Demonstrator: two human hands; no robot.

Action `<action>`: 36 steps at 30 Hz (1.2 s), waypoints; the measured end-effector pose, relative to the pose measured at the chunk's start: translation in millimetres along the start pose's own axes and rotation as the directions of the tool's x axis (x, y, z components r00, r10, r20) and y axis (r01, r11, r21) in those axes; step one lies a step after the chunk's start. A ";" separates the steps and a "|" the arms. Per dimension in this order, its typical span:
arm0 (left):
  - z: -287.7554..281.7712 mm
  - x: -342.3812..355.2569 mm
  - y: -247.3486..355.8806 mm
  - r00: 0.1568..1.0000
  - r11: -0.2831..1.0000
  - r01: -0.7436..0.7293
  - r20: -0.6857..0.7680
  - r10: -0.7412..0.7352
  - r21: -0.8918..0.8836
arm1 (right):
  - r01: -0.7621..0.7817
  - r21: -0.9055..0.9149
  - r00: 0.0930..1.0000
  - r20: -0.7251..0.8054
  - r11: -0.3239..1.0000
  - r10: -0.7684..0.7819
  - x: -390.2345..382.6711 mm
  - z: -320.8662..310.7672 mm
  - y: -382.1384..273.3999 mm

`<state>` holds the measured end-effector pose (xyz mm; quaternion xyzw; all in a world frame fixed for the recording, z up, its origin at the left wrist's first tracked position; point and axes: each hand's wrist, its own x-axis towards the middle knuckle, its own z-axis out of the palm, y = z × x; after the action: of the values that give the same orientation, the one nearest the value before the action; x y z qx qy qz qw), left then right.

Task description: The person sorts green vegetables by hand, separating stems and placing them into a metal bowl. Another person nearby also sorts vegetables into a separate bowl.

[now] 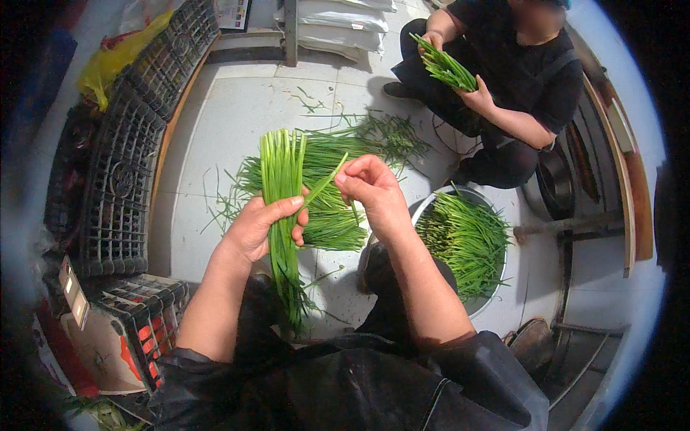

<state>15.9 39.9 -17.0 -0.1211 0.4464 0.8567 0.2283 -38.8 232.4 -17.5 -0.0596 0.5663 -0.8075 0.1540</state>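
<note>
My left hand (266, 226) is wrapped round an upright bunch of long, flat green chive leaves (282, 161), thumb across the front. Just right of the bunch, my right hand (370, 190) is closed in a pinch on a slanting chive leaf (327, 179) that stands away from the others. Behind both hands a loose pile of chives (338, 233) lies on the white tiled floor (215, 108). To the right of my right forearm, a round tub (496, 302) holds many more chives (467, 237).
A co-worker (517, 86) sits at top right, holding a chive bunch (449, 65) in both hands. Black plastic crates (118, 187) line the left, one with a yellow bag (111, 65). White sacks (334, 21) are stacked at the back. A metal frame (575, 334) and round pans (553, 187) are at right.
</note>
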 end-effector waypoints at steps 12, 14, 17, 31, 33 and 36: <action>-19.2 -7.7 14.4 0.993 0.989 -0.028 -0.105 0.044 0.147 | 0.359 -0.451 0.829 -0.249 0.817 -0.501 6.6 -44.2 -1.9; -26.7 -8.6 17.3 0.987 0.994 -0.108 -0.122 0.109 0.013 | 0.340 -0.413 0.837 -0.276 0.845 -0.472 5.3 -53.3 -6.2; -40.8 -7.1 22.1 0.974 0.964 -0.209 -0.124 0.190 -0.165 | 0.270 -0.377 0.902 -0.223 0.886 -0.369 -4.9 -54.4 -7.7; -9.1 10.5 -4.5 0.919 0.900 -0.143 0.282 0.275 -0.411 | -0.523 0.115 0.822 0.332 0.845 0.463 -27.1 38.1 35.3; -6.0 11.3 -2.7 0.922 0.925 -0.188 0.266 0.282 -0.331 | -0.769 0.098 0.596 0.467 0.632 0.653 -30.7 42.0 30.1; -9.5 10.3 2.3 0.953 0.944 -0.235 0.138 0.271 -0.233 | -0.679 0.109 0.701 0.389 0.726 0.597 -26.0 47.4 25.9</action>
<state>5.9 33.9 -25.0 -0.0138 0.3428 0.9290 0.1386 3.3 190.1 -23.0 0.0282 0.4135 -0.7442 0.5238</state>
